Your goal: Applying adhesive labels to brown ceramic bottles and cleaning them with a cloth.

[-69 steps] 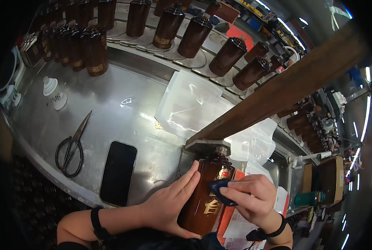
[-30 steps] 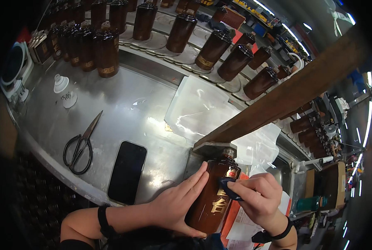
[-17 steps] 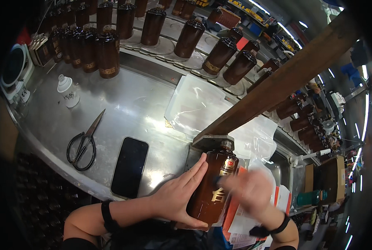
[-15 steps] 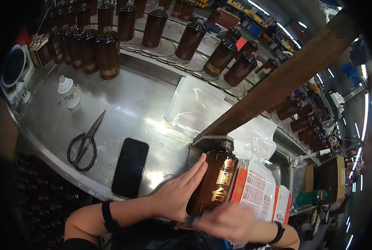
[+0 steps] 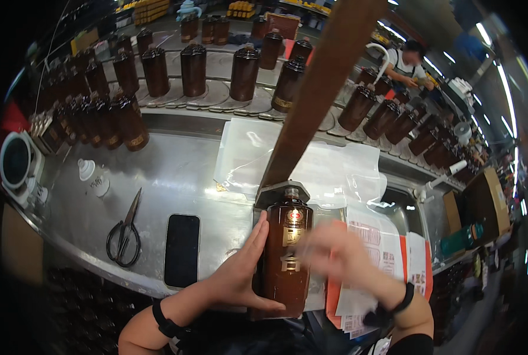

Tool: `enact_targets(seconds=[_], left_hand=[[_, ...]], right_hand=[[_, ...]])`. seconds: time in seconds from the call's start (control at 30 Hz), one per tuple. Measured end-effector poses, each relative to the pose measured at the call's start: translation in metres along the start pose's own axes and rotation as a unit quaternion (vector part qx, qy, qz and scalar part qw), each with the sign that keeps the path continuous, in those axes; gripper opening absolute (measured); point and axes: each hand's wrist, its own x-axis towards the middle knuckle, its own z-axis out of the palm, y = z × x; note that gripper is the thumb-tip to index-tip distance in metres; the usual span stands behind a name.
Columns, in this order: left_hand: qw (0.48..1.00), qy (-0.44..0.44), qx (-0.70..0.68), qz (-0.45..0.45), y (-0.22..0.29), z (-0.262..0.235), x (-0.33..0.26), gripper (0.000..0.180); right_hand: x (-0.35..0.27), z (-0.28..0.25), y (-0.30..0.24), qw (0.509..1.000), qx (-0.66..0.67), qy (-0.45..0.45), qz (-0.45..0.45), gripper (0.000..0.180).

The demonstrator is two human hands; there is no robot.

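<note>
A glossy brown bottle [image 5: 284, 281] with gold characters and a small red emblem leans back against a dark angled rest [image 5: 268, 197] at the bench's front. Along its left side lies my left hand [image 5: 237, 272], fingers stretched up the glass and thumb across the lower front, gripping it. My right hand [image 5: 347, 254] is smeared by motion over the bottle's right edge, beside the gold characters. Whether its fingers hold anything is unclear. To the right of the bottle lie printed sheets [image 5: 364, 234] with red-edged paper under them.
A wooden post [image 5: 317, 89] rises behind the bottle. A phone [image 5: 182, 251], scissors [image 5: 123, 239] and a white squeeze bottle [image 5: 92, 177] lie on the metal bench at left. Brown bottles [image 5: 193, 71] line a conveyor beyond clear plastic sheets [image 5: 246, 154]. Another person [image 5: 403, 68] works farther back.
My view has turned, and the bottle now appears more upright. My right hand has risen from the bottle's lower end to beside its gold characters. The left hand still steadies it.
</note>
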Motion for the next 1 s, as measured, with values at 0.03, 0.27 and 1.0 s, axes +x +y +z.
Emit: enact_targets(seconds=[0.03, 0.27, 1.0], left_hand=[[1.0, 0.005, 0.012, 0.006, 0.004, -0.002, 0.0, 0.149], [0.999, -0.001, 0.036, 0.003, -0.003, 0.003, 0.004, 0.153], [0.949, 0.062, 0.245, -0.187, -0.041, -0.097, -0.005, 0.087]], right_hand=[[0.006, -0.006, 0.01, 1.0, 0.004, 0.01, 0.0, 0.023], [-0.042, 0.027, -0.028, 0.97, 0.012, -0.103, -0.222, 0.029], [-0.116, -0.134, 0.283, 0.769, 0.262, 0.344, 0.472, 0.032]])
